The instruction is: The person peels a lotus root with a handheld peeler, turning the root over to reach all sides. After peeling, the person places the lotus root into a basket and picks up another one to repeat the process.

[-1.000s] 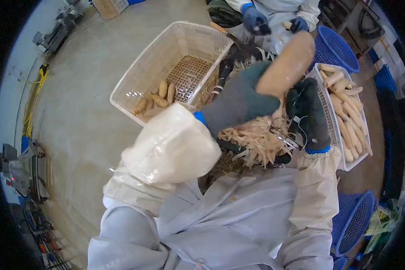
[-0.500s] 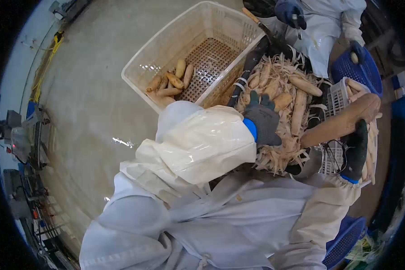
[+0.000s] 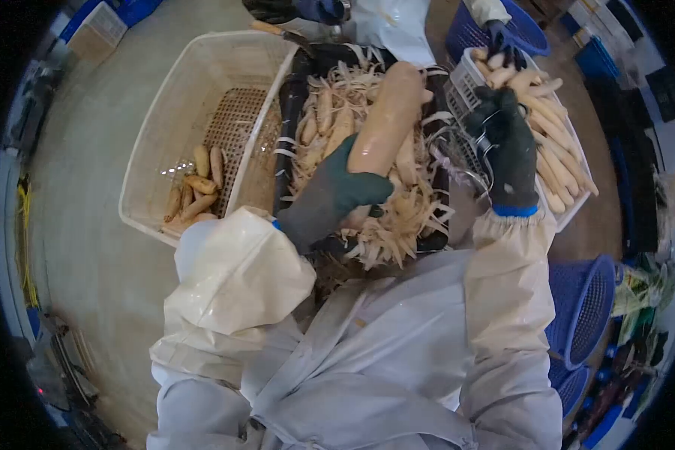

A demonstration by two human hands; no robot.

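Note:
My left hand, in a grey and green glove, is wrapped round the lower end of a thick beige lotus root. The root slants up and away over a black-rimmed tub full of pale peel strips and smaller roots. To the right, my gloved right hand has its fingers curled round a thin metal peeler, partly hidden by the glove. That hand is apart from the root, beside a white basket heaped with pale, slender roots.
A white crate with several small roots stands left of the tub. A knife with a wooden handle rests at the tub's far corner. Across from me a co-worker's gloved hand reaches into the white basket. Blue baskets stand at right.
My view has turned right. My left hand has taken hold of the thick root, which my right hand supported before. The right hand has come off it, and the root now points away from me.

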